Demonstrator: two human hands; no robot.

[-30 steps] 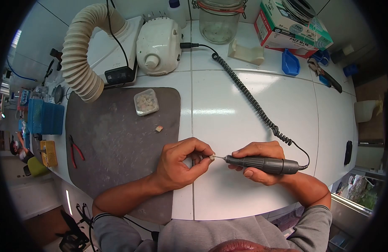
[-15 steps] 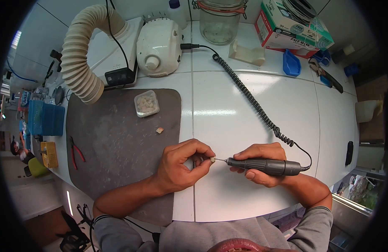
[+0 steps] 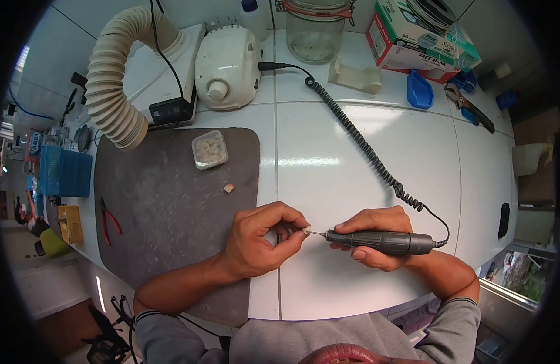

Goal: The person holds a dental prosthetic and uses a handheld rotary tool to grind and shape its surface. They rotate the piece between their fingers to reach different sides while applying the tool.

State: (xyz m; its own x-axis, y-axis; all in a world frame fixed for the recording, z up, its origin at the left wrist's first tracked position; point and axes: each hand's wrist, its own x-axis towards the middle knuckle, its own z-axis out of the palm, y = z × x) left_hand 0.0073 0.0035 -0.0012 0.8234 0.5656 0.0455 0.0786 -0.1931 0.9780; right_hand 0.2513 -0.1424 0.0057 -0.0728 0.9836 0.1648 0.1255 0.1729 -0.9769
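Note:
Between the thumb and index fingertips of my left hand (image 3: pixel 259 241) is a small off-white piece (image 3: pixel 306 230), mostly covered by the fingers. My right hand (image 3: pixel 375 219) grips a black rotary tool handpiece (image 3: pixel 389 242), lying level and pointing left. Its thin metal bit (image 3: pixel 318 233) meets the small piece, or comes very close to it. A coiled black cord (image 3: pixel 365 148) links the handpiece to a white control box (image 3: pixel 227 70) at the back. On the dark grey mat (image 3: pixel 171 188) sit a clear tub of pale pieces (image 3: pixel 209 150) and one loose orange-white piece (image 3: pixel 229 188).
Red-handled pliers (image 3: pixel 109 222) rest on the mat's left side. A ribbed hose (image 3: pixel 113 79) arches over its back corner. Along the rear are a glass jar (image 3: pixel 315 39), a blue tray (image 3: pixel 420 91), a face mask box (image 3: pixel 413 45) and a black-handled tool (image 3: pixel 469 109).
The view has shifted very slightly. Both hands keep nearly the same pose, with the bit still at the small piece.

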